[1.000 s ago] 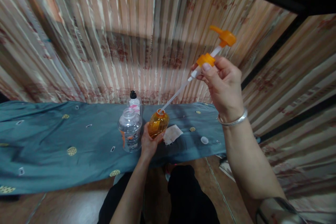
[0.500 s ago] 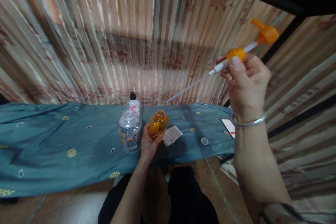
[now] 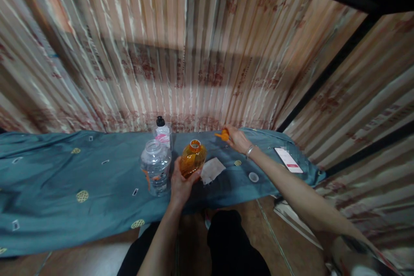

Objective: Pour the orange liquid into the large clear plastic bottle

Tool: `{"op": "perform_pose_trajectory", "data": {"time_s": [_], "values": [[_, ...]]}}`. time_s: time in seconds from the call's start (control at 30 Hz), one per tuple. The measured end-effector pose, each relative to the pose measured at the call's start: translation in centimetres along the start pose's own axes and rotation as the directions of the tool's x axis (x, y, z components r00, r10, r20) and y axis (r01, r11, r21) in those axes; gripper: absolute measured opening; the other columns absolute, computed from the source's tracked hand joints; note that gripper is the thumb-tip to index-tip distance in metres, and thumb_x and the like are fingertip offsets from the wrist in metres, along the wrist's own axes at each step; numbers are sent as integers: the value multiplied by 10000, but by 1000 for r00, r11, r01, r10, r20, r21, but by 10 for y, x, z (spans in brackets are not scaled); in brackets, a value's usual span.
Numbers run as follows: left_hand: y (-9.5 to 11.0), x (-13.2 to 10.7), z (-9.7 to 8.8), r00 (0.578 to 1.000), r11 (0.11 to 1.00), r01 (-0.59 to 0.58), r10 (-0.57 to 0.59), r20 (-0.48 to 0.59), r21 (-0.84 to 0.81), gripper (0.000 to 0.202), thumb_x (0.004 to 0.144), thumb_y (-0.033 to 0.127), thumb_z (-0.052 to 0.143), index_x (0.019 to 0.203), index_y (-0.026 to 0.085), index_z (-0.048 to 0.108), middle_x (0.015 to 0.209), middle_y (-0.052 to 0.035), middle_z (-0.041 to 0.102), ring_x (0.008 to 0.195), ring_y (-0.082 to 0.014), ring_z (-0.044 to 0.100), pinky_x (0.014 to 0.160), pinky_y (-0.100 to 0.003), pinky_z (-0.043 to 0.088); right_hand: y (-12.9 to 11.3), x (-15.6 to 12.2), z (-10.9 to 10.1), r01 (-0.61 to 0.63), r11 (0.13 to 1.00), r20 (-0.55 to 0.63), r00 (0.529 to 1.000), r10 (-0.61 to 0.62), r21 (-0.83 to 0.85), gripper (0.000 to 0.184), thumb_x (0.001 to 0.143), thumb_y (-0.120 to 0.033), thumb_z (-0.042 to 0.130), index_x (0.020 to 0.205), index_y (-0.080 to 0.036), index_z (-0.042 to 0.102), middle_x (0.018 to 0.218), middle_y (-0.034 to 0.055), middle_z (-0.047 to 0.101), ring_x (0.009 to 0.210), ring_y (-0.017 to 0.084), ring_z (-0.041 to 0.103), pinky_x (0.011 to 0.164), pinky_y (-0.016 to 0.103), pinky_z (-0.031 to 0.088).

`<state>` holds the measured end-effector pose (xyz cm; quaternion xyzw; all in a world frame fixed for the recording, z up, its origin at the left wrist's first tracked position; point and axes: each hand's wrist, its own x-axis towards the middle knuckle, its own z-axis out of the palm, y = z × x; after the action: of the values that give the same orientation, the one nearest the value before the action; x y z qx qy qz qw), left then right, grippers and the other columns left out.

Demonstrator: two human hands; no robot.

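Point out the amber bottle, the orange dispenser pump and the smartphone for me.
Amber bottle point(image 3: 193, 159): head view, middle of its body.
Orange dispenser pump point(image 3: 224, 135): head view, its head.
Smartphone point(image 3: 288, 160): head view, its lit screen.

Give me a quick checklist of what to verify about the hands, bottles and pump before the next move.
1. Left hand on the amber bottle: ok, fingers around its lower part.
2. Amber bottle's mouth uncovered: ok, nothing in or over it.
3. Orange pump in the right hand: ok, held apart from the amber bottle.
4. Lower end of the pump free: cannot tell, it is not discernible in this view.
5. Large clear bottle capped: not ok, it stands upright with its mouth open.
6. Phone away from the bottles: ok, it lies at the right of the cloth.
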<state>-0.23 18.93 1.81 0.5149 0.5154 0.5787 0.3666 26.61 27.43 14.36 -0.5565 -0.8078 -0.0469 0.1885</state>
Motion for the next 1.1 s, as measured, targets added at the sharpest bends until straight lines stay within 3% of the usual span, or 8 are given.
{"op": "perform_pose_trajectory", "data": {"time_s": [0.17,0.4,0.53,0.77,0.93,1.1], "values": [[2,-2,1,1000,1000,4,-4,10,-24,466,993,427,729,1392,207,633,1386,-119,678,1177,-282,707,985,-523,621,9,-5,31,154,977,275,955,-110,-145,409,846,72,562,1179,-163,601,1288,176,724,1329,268,677,1119,372,544],[5,-3,2,1000,998,20,-19,24,-53,470,991,424,731,1396,207,631,1388,-119,678,1180,-284,706,992,-528,618,31,-12,52,320,916,493,854,-168,-243,265,975,27,522,1096,-175,642,1289,174,705,1407,248,638,1133,377,548],[7,-4,2,999,998,15,-13,32,-67,467,990,422,733,1393,207,632,1387,-118,678,1179,-283,706,989,-525,620,45,-13,63,369,899,513,833,-207,-235,225,977,5,541,1067,-162,662,1295,200,702,1370,265,652,1117,412,561],[8,-4,1,999,997,3,0,47,-74,465,989,421,734,1389,206,634,1384,-118,679,1181,-284,706,990,-526,619,75,-28,75,362,911,435,865,-250,-198,203,960,-10,582,973,-198,656,1151,139,756,1181,232,722,1013,375,595],[10,-5,2,999,997,2,2,47,-82,467,988,420,736,1390,206,634,1392,-119,676,1187,-286,704,994,-529,618,89,-39,81,403,887,511,824,-244,-227,272,979,7,487,1078,-138,695,1320,226,739,1331,267,694,1089,423,592],[11,-5,2,999,996,1,3,45,-89,464,989,420,735,1388,206,635,1398,-120,673,1190,-286,702,994,-528,618,95,-43,86,394,890,525,820,-229,-228,357,975,7,441,1168,-101,722,1415,265,711,1404,304,664,1118,460,590]]}}
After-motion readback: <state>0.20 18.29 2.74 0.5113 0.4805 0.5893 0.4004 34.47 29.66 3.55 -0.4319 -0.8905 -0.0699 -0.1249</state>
